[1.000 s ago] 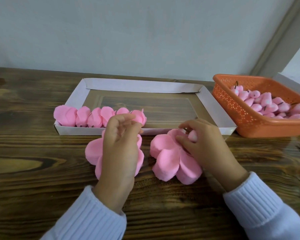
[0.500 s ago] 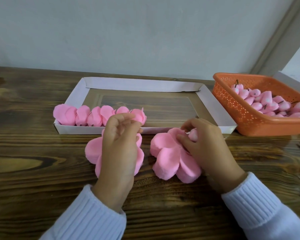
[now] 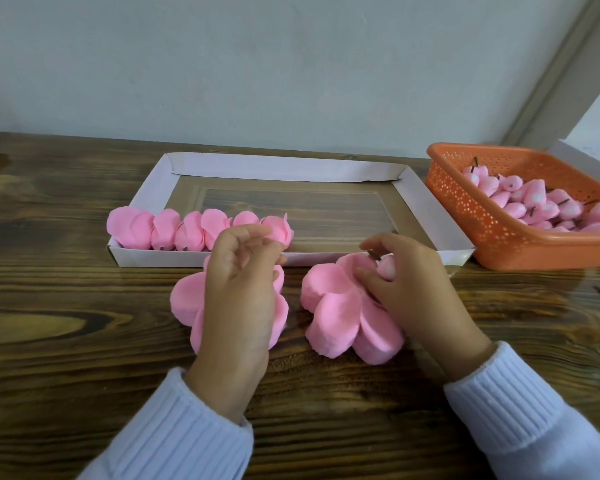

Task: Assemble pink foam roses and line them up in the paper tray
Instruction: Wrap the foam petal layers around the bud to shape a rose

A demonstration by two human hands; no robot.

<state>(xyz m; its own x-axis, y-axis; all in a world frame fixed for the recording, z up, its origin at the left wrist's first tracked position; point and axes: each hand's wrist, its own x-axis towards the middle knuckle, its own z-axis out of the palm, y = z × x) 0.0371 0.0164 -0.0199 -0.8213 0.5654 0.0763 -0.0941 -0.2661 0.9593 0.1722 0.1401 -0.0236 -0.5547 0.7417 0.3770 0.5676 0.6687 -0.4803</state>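
Toward the near edge of the table, two fanned petal stacks lie side by side. The left hand is over the left petal stack with fingers curled; whether it holds a petal cannot be determined. The right hand pinches a foam bud at the right petal stack, its short stem pointing away. Just beyond both hands lies the paper tray, long axis parallel to the near edge. A row of finished roses fills its near left side. The next vacant position lies beyond the right hand, which is nearer. At far right, an orange basket holds spare buds. The surface is wood-grain, with a plain wall behind.
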